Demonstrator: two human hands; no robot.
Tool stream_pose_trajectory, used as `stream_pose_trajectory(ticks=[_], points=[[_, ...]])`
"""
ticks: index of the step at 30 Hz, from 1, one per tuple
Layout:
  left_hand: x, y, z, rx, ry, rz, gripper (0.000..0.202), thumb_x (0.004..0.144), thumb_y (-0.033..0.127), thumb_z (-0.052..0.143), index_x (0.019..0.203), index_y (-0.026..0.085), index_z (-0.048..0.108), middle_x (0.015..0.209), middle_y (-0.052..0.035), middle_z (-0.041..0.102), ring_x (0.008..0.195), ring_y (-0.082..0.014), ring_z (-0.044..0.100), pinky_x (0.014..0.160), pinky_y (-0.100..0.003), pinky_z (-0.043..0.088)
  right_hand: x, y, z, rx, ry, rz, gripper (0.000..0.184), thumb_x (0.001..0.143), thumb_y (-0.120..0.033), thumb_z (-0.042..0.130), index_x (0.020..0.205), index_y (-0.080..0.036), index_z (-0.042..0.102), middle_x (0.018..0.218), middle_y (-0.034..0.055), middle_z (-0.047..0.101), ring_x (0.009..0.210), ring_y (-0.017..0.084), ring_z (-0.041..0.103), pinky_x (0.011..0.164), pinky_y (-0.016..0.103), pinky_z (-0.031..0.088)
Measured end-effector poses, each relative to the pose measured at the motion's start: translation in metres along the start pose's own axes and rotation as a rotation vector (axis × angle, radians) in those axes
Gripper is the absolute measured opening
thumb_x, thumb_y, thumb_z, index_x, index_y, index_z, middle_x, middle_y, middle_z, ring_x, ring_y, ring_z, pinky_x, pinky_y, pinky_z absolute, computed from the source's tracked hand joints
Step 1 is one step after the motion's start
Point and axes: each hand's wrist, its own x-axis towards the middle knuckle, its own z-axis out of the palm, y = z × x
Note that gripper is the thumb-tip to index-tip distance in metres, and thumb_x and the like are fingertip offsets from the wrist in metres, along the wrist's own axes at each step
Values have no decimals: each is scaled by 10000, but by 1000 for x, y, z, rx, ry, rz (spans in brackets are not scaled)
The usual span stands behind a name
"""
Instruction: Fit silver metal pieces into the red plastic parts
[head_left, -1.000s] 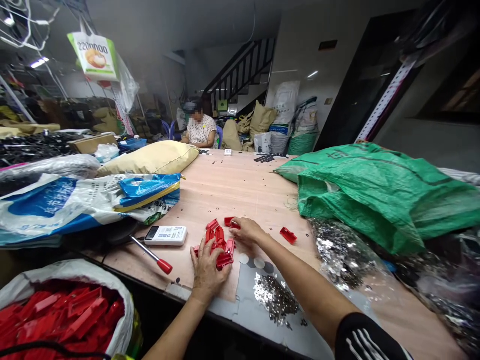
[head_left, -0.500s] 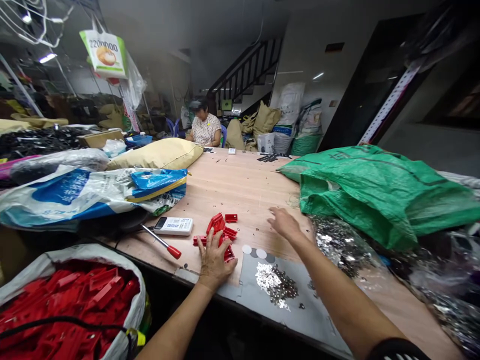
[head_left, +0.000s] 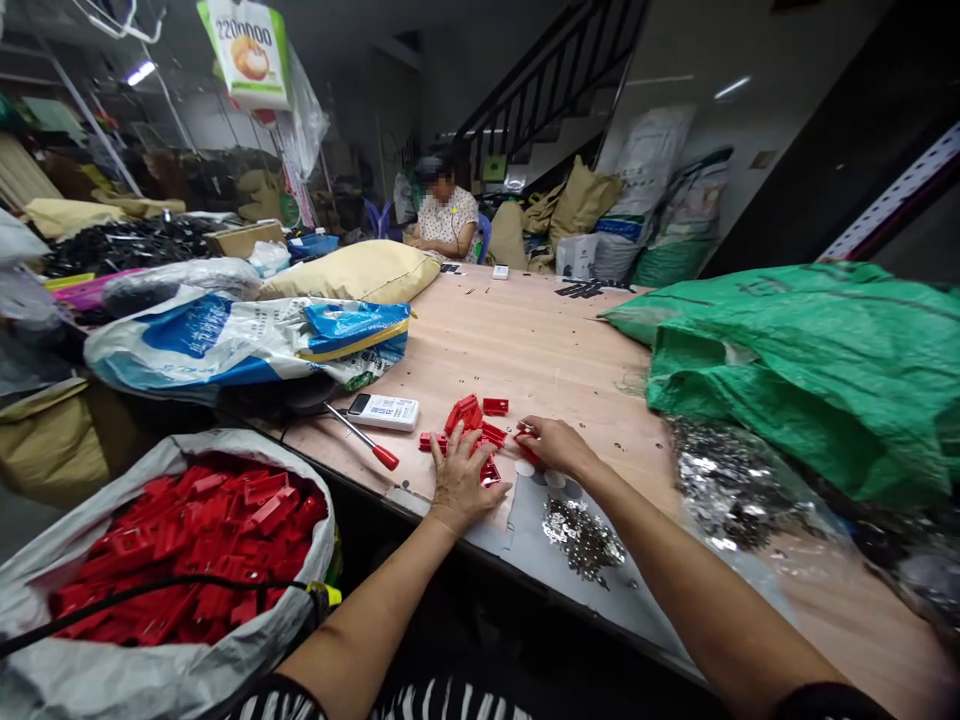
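Observation:
Fingers spread, my left hand rests over a small cluster of red plastic parts on the table. Some of those parts show between and beyond its fingers. To the right of the cluster, my right hand pinches one red plastic part; a small bright spot shows at its top, too small to name. Close below this hand lies a heap of small shiny metal pieces on a grey sheet.
At the left front stands a white sack full of red parts. A red-handled lever and a white device lie left of my hands. Green sacking and a bag of metal pieces lie right. A person sits opposite.
My right hand has come left towards the red cluster and now holds a red part; before, it was over bare table. My left hand stays at the cluster. The view has shifted.

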Motion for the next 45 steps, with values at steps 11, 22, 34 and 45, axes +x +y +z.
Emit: stream_pose_trajectory(ticks=[11, 22, 34, 45], points=[[-5, 3, -1, -133, 154, 45, 383, 802, 327, 605, 1164, 202, 594, 1320, -102, 561, 1366, -294, 320, 1152, -524, 60, -64, -8, 9, 521, 90, -96, 230, 832, -302, 470, 947, -166, 615, 754, 9, 667, 651, 134, 594, 595, 233, 465], [-78, 51, -25, -1338, -487, -466, 490, 793, 389, 644, 1245, 220, 557, 1114, -77, 664, 947, -213, 646, 775, -303, 536, -185, -49, 28, 683, 208, -70, 217, 758, -115, 540, 913, -245, 619, 824, -27, 656, 750, 137, 590, 710, 241, 448], [-93, 70, -28, -1557, -502, -706, 375, 674, 247, 779, 965, 198, 547, 861, -16, 687, 801, -164, 675, 760, -312, 557, -243, 73, 3, 258, 447, 335, 163, 842, -281, 505, 953, -231, 613, 955, 39, 678, 863, 201, 627, 773, 307, 469], [-92, 68, -28, -1510, -429, -666, 425, 673, 217, 781, 990, 190, 499, 1034, -79, 716, 839, -167, 686, 805, -324, 549, -232, 92, 9, 64, 425, 322, 109, 827, -232, 522, 842, -233, 630, 870, 31, 669, 803, 202, 612, 722, 297, 435]])
